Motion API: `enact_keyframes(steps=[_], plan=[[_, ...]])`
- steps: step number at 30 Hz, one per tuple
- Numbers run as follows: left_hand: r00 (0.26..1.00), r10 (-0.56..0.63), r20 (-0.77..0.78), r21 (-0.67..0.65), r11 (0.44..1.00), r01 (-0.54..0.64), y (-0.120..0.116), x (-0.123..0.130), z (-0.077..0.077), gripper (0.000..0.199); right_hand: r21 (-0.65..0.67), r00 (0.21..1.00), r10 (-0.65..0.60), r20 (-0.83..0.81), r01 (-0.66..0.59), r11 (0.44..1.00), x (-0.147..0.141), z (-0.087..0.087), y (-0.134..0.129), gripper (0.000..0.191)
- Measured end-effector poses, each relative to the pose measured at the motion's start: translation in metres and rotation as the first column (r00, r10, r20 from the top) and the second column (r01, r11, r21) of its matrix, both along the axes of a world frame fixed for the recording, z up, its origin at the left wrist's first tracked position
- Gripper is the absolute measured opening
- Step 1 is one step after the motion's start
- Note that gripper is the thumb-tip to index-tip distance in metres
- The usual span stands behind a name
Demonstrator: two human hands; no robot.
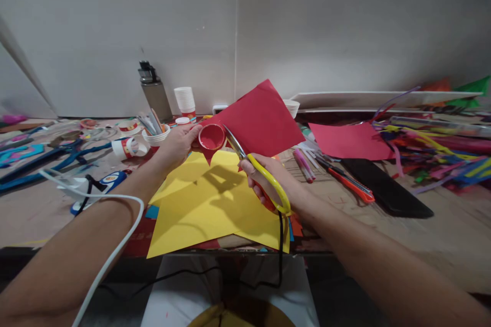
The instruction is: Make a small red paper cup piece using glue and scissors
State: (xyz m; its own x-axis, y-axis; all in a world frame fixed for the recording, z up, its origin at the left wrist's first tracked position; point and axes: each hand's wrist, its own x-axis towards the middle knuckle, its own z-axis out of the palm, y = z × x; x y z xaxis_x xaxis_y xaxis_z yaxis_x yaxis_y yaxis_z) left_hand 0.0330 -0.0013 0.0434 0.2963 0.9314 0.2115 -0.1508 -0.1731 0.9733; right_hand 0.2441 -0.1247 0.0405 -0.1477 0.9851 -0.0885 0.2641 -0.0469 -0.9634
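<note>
My left hand (180, 145) pinches the left end of a sheet of red paper (264, 122), held up above the table. Against the paper, beside my fingertips, is a round red piece (212, 137) with a glossy raised rim; whether it is a ring or a cup's mouth I cannot tell. A pointed flap of red hangs below it. In my right hand (264, 176) are scissors (284, 198) with yellow handles, fingers closed around them. Their blades reach the paper's edge just right of the round piece. Yellow paper sheets (215, 204) lie underneath both hands.
On the right lie a red utility knife (351, 184), a black flat case (387, 189), pink markers (304, 164) and another red sheet (347, 140). Paper cups (184, 98), a bottle (156, 94) and blue-handled pliers (49, 156) stand or lie leftward. A white cable (138, 214) crosses my left forearm.
</note>
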Motion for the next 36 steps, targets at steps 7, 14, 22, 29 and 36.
enact_keyframes(steps=[7,14,22,29,36], plan=[[0.997,-0.068,0.042,-0.091,0.993,0.072,0.009,-0.008,-0.005,0.032,0.003,0.999,0.049,0.004,-0.05,0.999,0.002,0.0,0.001,0.043],[0.997,-0.07,0.031,-0.087,0.994,0.073,0.012,-0.01,-0.006,0.027,-0.013,0.998,0.061,0.001,-0.061,0.998,0.004,0.004,-0.002,0.044],[0.999,-0.03,0.023,0.009,1.0,0.03,0.003,-0.006,0.0,0.027,0.06,0.995,0.088,0.05,-0.091,0.994,0.005,0.003,-0.004,0.041],[0.99,-0.134,0.051,-0.085,0.987,0.138,0.007,-0.008,-0.005,0.029,0.09,0.994,0.098,0.051,-0.102,0.991,0.004,0.001,-0.005,0.042],[0.986,-0.151,0.068,-0.104,0.982,0.158,0.004,-0.006,-0.005,0.033,0.107,0.997,0.054,0.055,-0.06,0.992,0.002,-0.01,-0.001,0.039]])
